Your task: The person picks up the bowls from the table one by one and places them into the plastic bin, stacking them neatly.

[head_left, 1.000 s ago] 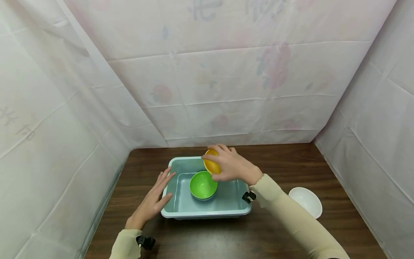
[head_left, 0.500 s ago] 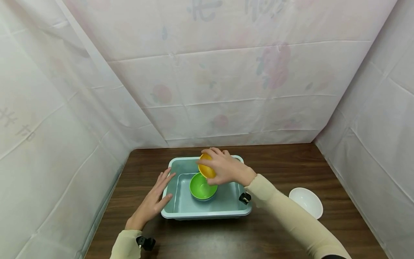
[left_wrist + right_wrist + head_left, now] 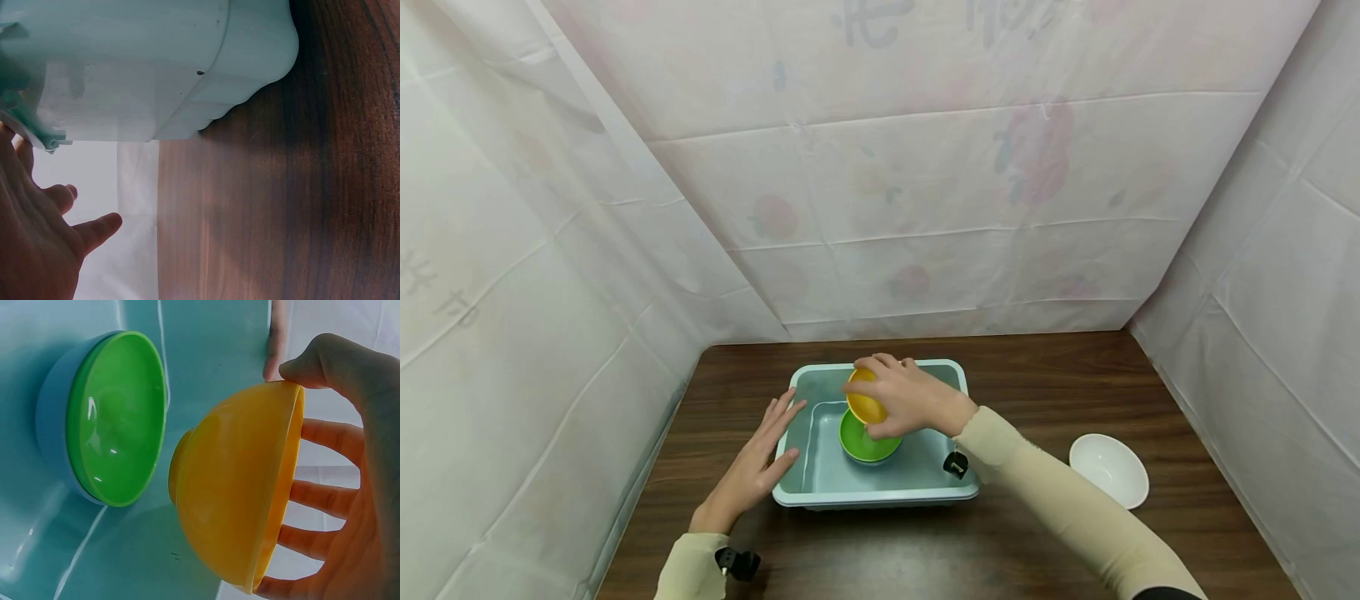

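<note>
Right hand (image 3: 913, 400), head view: clamped on the yellow bowl (image 3: 866, 398), above the tub (image 3: 880, 498) and over the far part of the green bowl (image 3: 867, 446).
Drop, head view: probably off-centre if released here; might slide off toward the far wall of the tub.
White bowl (image 3: 1109, 471), head view: on the table (image 3: 1022, 533), right of the tub; seemingly just beside the right sleeve (image 3: 1060, 479), true gap unclear; could get nudged by swinging the forearm right.
Left hand (image 3: 756, 467), head view: straight and spread apart at the fingers, resting over the left rim.
Tub wall, left wrist view: met by fingertips at the rim; could skid or tip if pressed too hard there.
Blue bowl (image 3: 53, 425), right wrist view: nested under the green bowl.
Yellow bowl, right wrist view: apart from the green bowl, foot-first toward it; pinched only at the rim, so might twist loose, or upset the stack by catching on the green rim.
</note>
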Action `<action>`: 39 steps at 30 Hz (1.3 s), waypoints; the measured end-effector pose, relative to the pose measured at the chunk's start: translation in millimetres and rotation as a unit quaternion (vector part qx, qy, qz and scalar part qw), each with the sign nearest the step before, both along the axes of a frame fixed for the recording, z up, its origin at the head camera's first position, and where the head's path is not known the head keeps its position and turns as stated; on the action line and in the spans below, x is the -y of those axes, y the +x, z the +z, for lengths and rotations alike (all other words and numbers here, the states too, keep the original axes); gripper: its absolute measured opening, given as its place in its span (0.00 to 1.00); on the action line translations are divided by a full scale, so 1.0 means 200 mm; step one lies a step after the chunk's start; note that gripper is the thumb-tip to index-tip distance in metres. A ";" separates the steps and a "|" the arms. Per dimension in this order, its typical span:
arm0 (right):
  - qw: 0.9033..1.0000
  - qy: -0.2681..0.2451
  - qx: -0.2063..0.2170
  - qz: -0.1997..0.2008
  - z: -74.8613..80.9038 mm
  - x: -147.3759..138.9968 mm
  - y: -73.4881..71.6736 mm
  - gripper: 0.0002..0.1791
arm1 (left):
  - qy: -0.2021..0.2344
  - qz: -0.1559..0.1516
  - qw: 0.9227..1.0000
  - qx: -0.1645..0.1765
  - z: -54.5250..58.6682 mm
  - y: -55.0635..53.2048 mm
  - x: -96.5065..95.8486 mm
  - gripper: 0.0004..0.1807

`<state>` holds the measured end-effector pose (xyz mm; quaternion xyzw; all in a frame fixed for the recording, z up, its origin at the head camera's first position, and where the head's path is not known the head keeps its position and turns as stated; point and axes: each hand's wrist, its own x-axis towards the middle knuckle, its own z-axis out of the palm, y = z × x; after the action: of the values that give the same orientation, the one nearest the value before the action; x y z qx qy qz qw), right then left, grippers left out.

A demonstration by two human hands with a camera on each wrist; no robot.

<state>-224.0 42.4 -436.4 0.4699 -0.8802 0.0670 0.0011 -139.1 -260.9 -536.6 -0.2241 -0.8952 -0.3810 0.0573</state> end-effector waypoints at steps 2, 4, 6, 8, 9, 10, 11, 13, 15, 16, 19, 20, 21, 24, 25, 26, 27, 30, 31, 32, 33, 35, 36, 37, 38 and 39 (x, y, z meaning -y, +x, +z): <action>1.000 0.004 0.003 0.001 -0.01 0.01 0.00 0.33 | 0.001 -0.001 1.000 -0.001 0.00 0.00 0.00 0.39; 1.000 0.010 0.004 0.002 -0.03 0.02 0.01 0.33 | 0.001 -0.002 1.000 -0.001 0.00 0.00 0.00 0.39; 1.000 0.018 0.003 0.004 -0.05 0.03 0.01 0.34 | 0.000 -0.002 1.000 -0.003 0.00 0.00 0.00 0.39; 1.000 0.025 0.003 0.006 -0.06 0.04 0.01 0.34 | 0.000 -0.001 1.000 -0.006 0.00 0.00 0.01 0.39; 1.000 0.027 0.003 0.008 -0.07 0.04 0.00 0.33 | 0.000 -0.001 1.000 -0.008 -0.01 0.00 0.01 0.39; 1.000 0.029 0.003 0.009 -0.07 0.05 0.00 0.33 | 0.000 -0.001 1.000 -0.008 -0.01 0.00 0.01 0.38; 1.000 0.029 0.003 0.011 -0.07 0.05 0.00 0.33 | 0.000 -0.001 1.000 -0.009 -0.01 0.00 0.01 0.38; 1.000 0.027 0.002 0.014 -0.08 0.06 0.01 0.33 | -0.001 0.000 1.000 -0.010 -0.02 0.00 0.01 0.38; 0.999 0.027 0.003 0.017 -0.08 0.07 0.01 0.34 | -0.001 -0.002 1.000 -0.011 -0.02 0.00 0.01 0.38; 0.999 0.028 0.002 0.018 -0.08 0.07 0.01 0.34 | -0.001 -0.002 1.000 -0.011 -0.02 0.00 0.01 0.38; 0.999 0.039 -0.001 0.020 -0.09 0.08 0.01 0.34 | -0.001 -0.005 1.000 -0.014 -0.03 0.00 0.01 0.38; 0.999 0.045 -0.004 0.019 -0.09 0.08 0.01 0.34 | 0.000 -0.005 1.000 -0.014 -0.03 0.00 0.01 0.38; 0.999 0.049 -0.007 0.019 -0.10 0.08 0.01 0.34 | 0.000 -0.004 1.000 -0.013 -0.02 0.00 0.01 0.38; 0.998 0.058 -0.017 0.019 -0.11 0.09 0.01 0.34 | 0.001 -0.001 1.000 -0.010 -0.02 0.00 0.01 0.38; 0.998 0.060 -0.020 0.019 -0.11 0.09 0.01 0.34 | 0.000 -0.002 1.000 -0.011 -0.01 0.00 0.01 0.38; 0.998 0.061 -0.021 0.019 -0.11 0.10 0.01 0.33 | 0.001 -0.001 1.000 -0.010 -0.01 0.00 0.01 0.38; 0.998 0.061 -0.021 0.019 -0.12 0.10 0.01 0.34 | 0.001 -0.002 1.000 -0.010 -0.01 0.00 0.01 0.38; 0.998 0.063 -0.019 0.020 -0.13 0.10 0.01 0.34 | 0.000 -0.004 1.000 -0.013 -0.02 0.00 0.01 0.37; 0.998 0.064 -0.017 0.021 -0.13 0.11 0.01 0.34 | 0.001 -0.004 1.000 -0.013 -0.02 0.00 0.01 0.37; 0.998 0.065 -0.015 0.023 -0.13 0.11 0.01 0.35 | 0.000 -0.004 1.000 -0.013 -0.02 0.00 0.01 0.37; 0.997 0.066 -0.013 0.024 -0.13 0.11 0.01 0.35 | 0.000 -0.005 1.000 -0.013 -0.02 0.00 0.01 0.37; 0.998 0.065 -0.006 0.025 -0.14 0.12 0.01 0.35 | -0.001 -0.005 1.000 -0.012 -0.03 0.00 0.01 0.38; 0.998 0.064 -0.003 0.025 -0.14 0.12 0.01 0.35 | 0.000 -0.006 1.000 -0.013 -0.03 0.00 0.01 0.38; 0.998 0.065 -0.001 0.024 -0.15 0.12 0.01 0.36 | 0.000 -0.006 1.000 -0.012 -0.03 0.00 0.01 0.38; 0.998 0.066 0.001 0.024 -0.15 0.12 0.01 0.36 | 0.000 -0.005 1.000 -0.010 -0.03 0.00 0.01 0.39; 0.998 0.066 0.003 0.023 -0.16 0.12 0.01 0.36 | 0.001 -0.005 1.000 -0.009 -0.02 0.00 0.01 0.39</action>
<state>-222.8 18.0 -467.4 0.4891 -0.8715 0.0098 -0.0341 -138.9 -263.6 -541.2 -0.2318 -0.8931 -0.3802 0.0635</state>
